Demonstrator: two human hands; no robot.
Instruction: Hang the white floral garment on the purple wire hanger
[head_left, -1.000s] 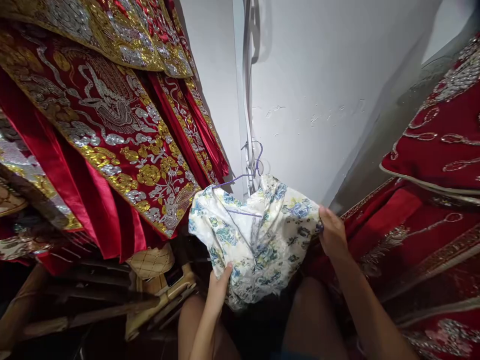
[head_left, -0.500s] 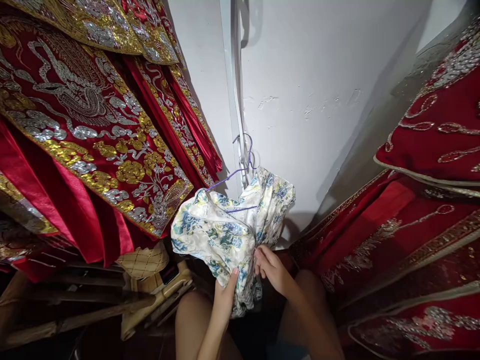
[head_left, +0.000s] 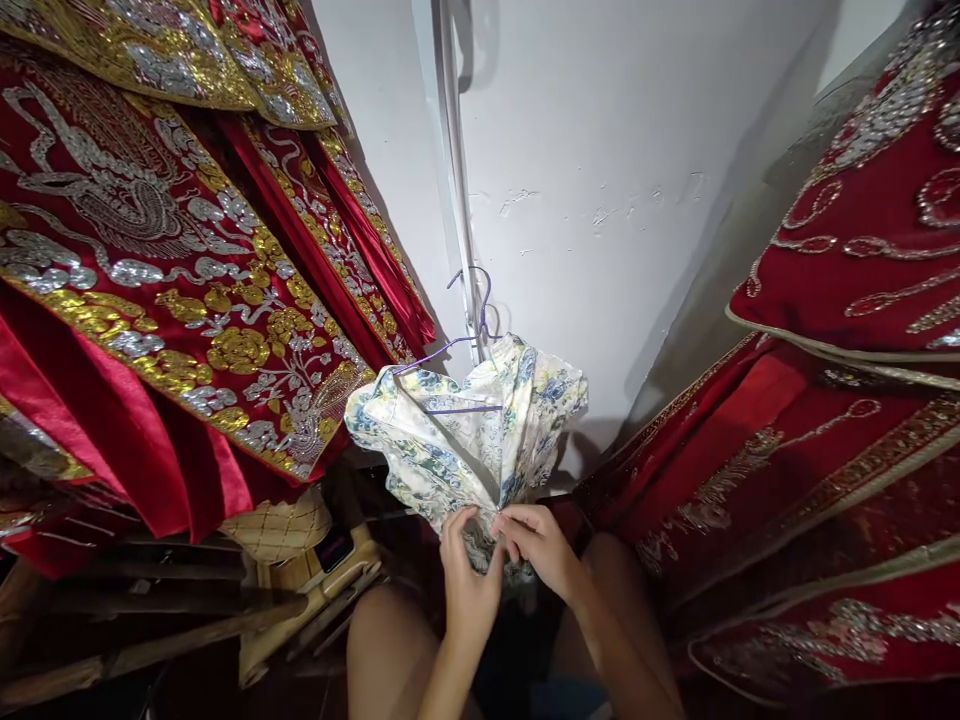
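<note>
A white floral dress [head_left: 427,440] with blue and yellow flowers hangs on a purple hanger [head_left: 442,352] in front of me. Its neckline falls open in a V. At the bottom of the V, my right hand [head_left: 536,545] pinches the front edge of the cloth between thumb and fingers. Close beside it, my left hand [head_left: 471,565] has its fingers curled on the cloth, thumb toward the right hand's fingertips. Any small fastener between the fingertips is too small to make out. The lower part of the garment is bunched and partly hidden behind both hands.
Red garments with gold and silver embroidery [head_left: 240,350] hang at the left. More red beaded garments [head_left: 847,290] fill the right side. A wooden chair [head_left: 300,630] with a quilted tan bag [head_left: 277,525] stands at lower left. Behind is a white wall [head_left: 585,130] with a metal pole [head_left: 454,150].
My left hand has moved up and right along the cloth to meet the right hand. The right hand has shifted slightly down and left, and the neckline hangs wider.
</note>
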